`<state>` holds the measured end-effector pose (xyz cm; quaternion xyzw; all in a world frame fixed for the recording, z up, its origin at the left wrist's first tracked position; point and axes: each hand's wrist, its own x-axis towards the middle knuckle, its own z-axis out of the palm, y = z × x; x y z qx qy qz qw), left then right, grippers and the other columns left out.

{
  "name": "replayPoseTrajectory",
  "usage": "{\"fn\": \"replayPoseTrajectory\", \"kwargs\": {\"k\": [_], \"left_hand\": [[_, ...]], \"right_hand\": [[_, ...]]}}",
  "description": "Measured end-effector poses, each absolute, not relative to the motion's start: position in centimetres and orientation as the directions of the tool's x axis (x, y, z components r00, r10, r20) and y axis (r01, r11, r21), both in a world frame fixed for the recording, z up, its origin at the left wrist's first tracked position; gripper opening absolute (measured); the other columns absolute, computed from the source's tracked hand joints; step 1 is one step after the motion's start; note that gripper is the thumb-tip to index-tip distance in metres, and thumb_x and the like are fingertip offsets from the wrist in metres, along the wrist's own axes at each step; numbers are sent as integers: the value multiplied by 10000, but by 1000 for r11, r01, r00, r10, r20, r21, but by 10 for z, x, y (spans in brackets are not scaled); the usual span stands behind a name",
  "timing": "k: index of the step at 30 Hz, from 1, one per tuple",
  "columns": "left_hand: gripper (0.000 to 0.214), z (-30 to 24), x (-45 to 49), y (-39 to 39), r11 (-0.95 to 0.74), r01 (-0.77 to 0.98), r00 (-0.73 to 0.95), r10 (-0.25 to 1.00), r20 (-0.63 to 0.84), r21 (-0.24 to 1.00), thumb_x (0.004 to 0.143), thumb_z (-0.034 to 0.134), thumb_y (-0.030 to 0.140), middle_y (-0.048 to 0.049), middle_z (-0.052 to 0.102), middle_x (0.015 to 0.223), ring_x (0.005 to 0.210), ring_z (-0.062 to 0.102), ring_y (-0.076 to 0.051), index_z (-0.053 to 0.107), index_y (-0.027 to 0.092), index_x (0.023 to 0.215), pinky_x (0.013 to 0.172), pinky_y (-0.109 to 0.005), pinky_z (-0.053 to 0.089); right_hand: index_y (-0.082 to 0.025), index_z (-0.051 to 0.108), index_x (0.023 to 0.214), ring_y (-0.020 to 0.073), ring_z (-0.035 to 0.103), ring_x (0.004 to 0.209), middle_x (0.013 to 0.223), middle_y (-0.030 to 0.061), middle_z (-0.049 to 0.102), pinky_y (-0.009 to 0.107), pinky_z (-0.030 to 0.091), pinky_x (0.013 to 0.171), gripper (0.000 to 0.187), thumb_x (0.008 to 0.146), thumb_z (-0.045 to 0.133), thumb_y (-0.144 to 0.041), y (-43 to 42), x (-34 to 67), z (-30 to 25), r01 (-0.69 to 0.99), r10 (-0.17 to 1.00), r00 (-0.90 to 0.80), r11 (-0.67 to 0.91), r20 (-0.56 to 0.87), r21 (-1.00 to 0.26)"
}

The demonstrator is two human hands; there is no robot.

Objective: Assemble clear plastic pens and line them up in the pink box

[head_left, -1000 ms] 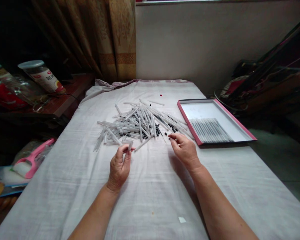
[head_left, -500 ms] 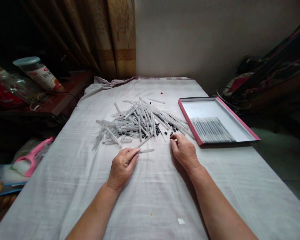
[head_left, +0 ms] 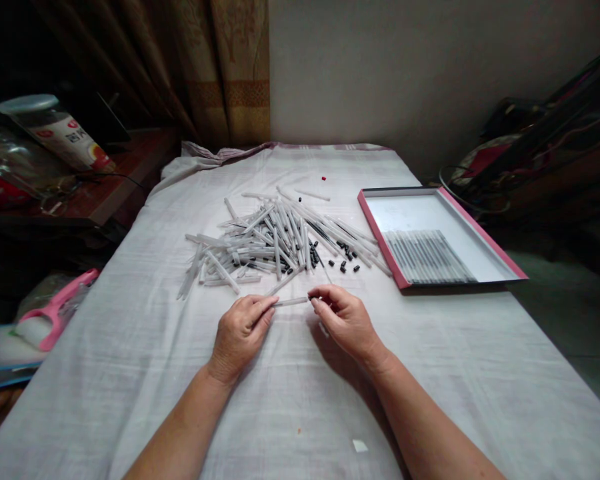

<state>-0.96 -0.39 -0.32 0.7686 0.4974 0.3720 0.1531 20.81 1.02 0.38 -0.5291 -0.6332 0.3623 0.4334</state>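
My left hand (head_left: 244,328) pinches a translucent pen barrel (head_left: 291,302), whose free end points right. At that end, my right hand (head_left: 344,319) holds a small black pen plug (head_left: 312,299) between thumb and fingertips. Plug and barrel end meet or nearly meet; I cannot tell whether one is inside the other. Just beyond the hands lies a loose pile of clear pen barrels (head_left: 260,250), with thin dark refills (head_left: 324,231) among them. Several loose black plugs (head_left: 344,266) are scattered at the pile's right side.
A shallow pink-edged box (head_left: 485,233) to the right holds a row of pens (head_left: 425,257). One red piece (head_left: 323,178) lies behind the pile. A white scrap (head_left: 359,445) is near the front. Off the left edge are pink-handled scissors (head_left: 63,310) and a lidded jar (head_left: 60,137).
My right hand has moved left from the loose plugs to the barrel's end, carrying a black plug. My left hand keeps hold of the barrel. The view has shifted slightly.
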Motion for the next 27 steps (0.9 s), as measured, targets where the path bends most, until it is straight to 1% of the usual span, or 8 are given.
{"fn": "replayPoseTrajectory", "kwargs": {"k": [5, 9, 12, 15, 22, 24, 27], "left_hand": [[245, -5, -10, -4, -453, 650, 225, 881, 415, 610, 926, 552, 223, -63, 711, 946, 877, 662, -175, 707, 223, 1116, 782, -286, 537], [240, -4, -9, -4, -454, 658, 232, 881, 412, 601, 928, 551, 225, -64, 711, 941, 872, 662, -174, 708, 215, 1109, 780, -284, 535], [241, -3, -9, -4, -465, 661, 253, 877, 409, 589, 932, 547, 232, -60, 713, 938, 870, 663, -173, 707, 221, 1112, 780, -282, 535], [245, -3, -9, -5, -475, 659, 269, 873, 406, 584, 932, 548, 229, -56, 713, 940, 873, 664, -171, 701, 224, 1123, 781, -275, 534], [243, -3, -9, -6, -468, 635, 272, 880, 390, 615, 932, 550, 220, -57, 716, 951, 879, 674, -169, 701, 223, 1122, 788, -267, 545], [238, -2, -9, -6, -471, 626, 275, 879, 389, 622, 928, 555, 219, -58, 716, 950, 883, 674, -170, 706, 221, 1113, 793, -268, 546], [235, -1, -9, -6, -471, 618, 277, 880, 386, 630, 925, 559, 216, -58, 716, 946, 883, 675, -171, 712, 225, 1104, 794, -271, 551]], "right_hand": [[-186, 703, 903, 167, 638, 718, 830, 57, 709, 256, 497, 607, 167, 830, 564, -243, 9, 209, 3, 338, 988, -74, 152, 135, -929], [-190, 704, 894, 153, 632, 692, 830, 50, 706, 252, 496, 614, 156, 827, 568, -225, 8, 206, 1, 339, 982, -105, 186, 160, -922], [-189, 703, 927, 152, 634, 692, 855, 55, 711, 255, 501, 621, 166, 836, 569, -223, 8, 206, 1, 332, 980, -101, 194, 170, -923], [-187, 707, 925, 155, 639, 704, 856, 57, 718, 260, 506, 641, 158, 838, 580, -222, 8, 207, 2, 344, 972, -100, 235, 214, -909], [-209, 702, 854, 181, 669, 748, 822, 62, 735, 291, 514, 713, 152, 873, 565, -272, 11, 210, 4, 450, 954, -154, 301, 259, -841], [-209, 682, 807, 174, 660, 725, 785, 56, 723, 275, 501, 693, 180, 888, 542, -287, 11, 211, 4, 485, 947, -181, 320, 265, -814], [-213, 635, 719, 151, 617, 635, 678, 35, 671, 245, 461, 622, 269, 915, 487, -322, 12, 212, 3, 553, 944, -221, 327, 244, -766]]}}
